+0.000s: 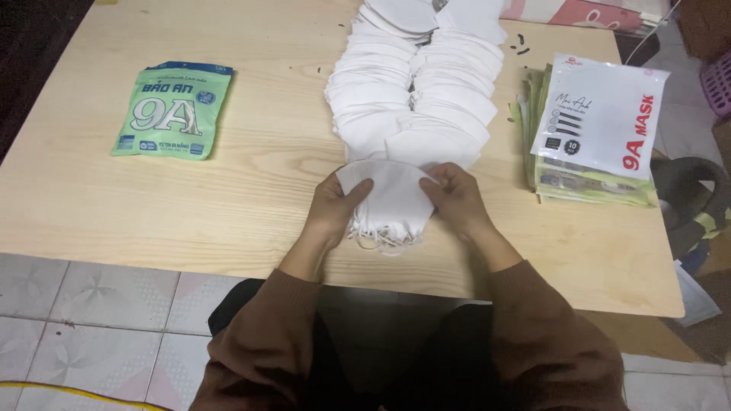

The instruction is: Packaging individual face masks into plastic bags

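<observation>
While both hands — left (333, 207) & right (455, 199) — pinch a mask stack (392, 199) near bench (251, 190) front edge, grips closed on it.

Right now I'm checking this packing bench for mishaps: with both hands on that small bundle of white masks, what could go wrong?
1. The ear loops dangle loose under the mask bundle held by the left hand and right hand; they might tangle or snag.
2. The long overlapped mask rows sit just behind; a nudge could scatter them.
3. The pouch stack lies near the table's right edge and could slide off.
</observation>
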